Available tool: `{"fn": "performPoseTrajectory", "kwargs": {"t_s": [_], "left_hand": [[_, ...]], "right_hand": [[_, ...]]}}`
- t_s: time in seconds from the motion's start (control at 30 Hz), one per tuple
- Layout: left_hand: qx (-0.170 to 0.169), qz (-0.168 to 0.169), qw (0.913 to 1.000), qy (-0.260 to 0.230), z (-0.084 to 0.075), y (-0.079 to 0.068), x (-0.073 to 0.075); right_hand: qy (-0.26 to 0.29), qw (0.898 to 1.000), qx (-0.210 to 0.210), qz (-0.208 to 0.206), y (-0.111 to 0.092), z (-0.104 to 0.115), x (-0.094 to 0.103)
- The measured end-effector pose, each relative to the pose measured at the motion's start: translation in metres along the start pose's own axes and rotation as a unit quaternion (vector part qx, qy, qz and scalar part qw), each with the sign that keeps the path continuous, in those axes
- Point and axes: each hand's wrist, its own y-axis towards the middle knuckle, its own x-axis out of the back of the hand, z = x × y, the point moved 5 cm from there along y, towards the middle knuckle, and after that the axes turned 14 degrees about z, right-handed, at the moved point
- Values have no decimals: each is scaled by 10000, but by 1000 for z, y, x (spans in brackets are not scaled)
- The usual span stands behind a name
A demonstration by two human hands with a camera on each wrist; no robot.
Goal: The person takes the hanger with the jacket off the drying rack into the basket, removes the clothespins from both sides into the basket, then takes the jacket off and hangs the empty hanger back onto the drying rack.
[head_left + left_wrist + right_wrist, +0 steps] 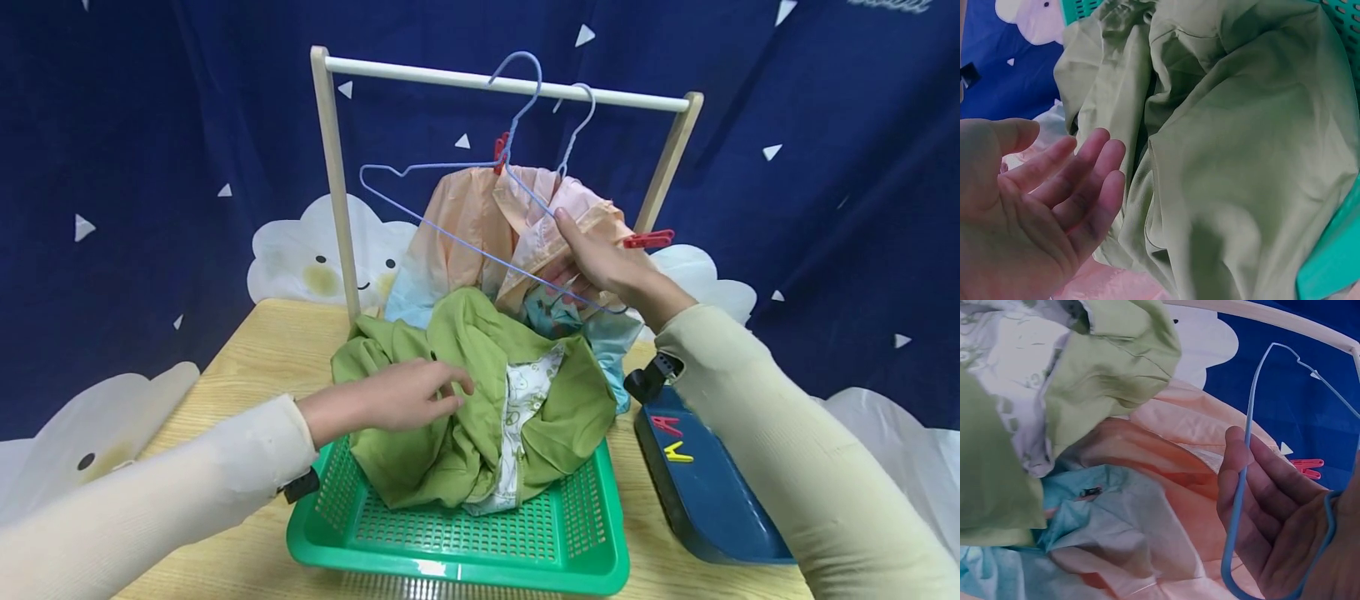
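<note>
My right hand (607, 267) holds a thin blue clothes hanger (480, 252) at one end, its hook raised in front of the rack's bar. In the right wrist view the hanger wire (1249, 412) crosses the fingers. My left hand (397, 396) hovers over a green garment (480, 333) with a white printed lining, heaped in a green basket (457, 567). The left wrist view shows that palm (1029, 237) holding nothing, fingers loosely bent beside the green cloth (1247, 144). Behind the right hand hangs a peach-to-blue garment (465, 208).
A small wooden rack (337, 183) with a white bar (427, 75) stands at the back. A second hanger (573, 137) hooks over it. Red clothespins (648, 240) clip the peach garment. A blue tray (727, 492) at right holds a red and a yellow clothespin (678, 452).
</note>
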Motion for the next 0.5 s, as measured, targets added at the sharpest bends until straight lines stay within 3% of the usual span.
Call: {"fn": "performPoseTrajectory", "kwargs": {"t_s": [0.5], "left_hand": [[3, -25, 10000, 92, 1, -1, -4]], "right_hand": [[263, 9994, -226, 21, 30, 24, -6]]}}
